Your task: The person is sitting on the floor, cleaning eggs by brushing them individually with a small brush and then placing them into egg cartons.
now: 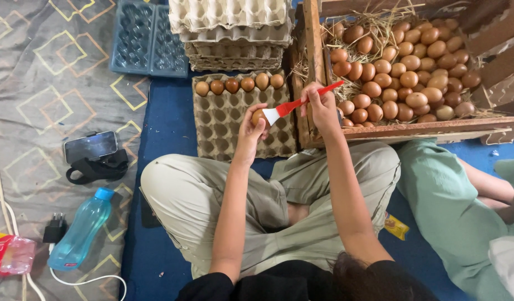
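While the person sits cross-legged on a blue mat (167, 128), the left hand (250, 129) holds a single brown egg (259, 116) raised over the cardboard egg tray (223, 120), fingers curled around its lower half and closed on it. The right hand (322, 108) is clamped on the red handle of a small brush (293, 105), whose white bristles touch the egg's near side.

The egg is judged light, rigid and brittle: its shell would crack under a pinch or a knock against the tray edge. Its surface looks smooth and likely slippery, so a cradling hold across the broad middle, spread over several fingers, is the sounder grip; the present hold appears to match that. The brush is judged light and stiff in the handle, soft at the bristles, and is best held along the handle, as shown.

Six eggs stand in the far row of the tray; the other cups show bare. A wooden crate (413, 127) lined with straw, just right of the tray, holds many more eggs. Stacked trays (234, 33) lie beyond. A phone (91, 146) and a blue water bottle (81, 231) rest well apart to the left. Another person's green-clad leg (446, 195) lies at the right.
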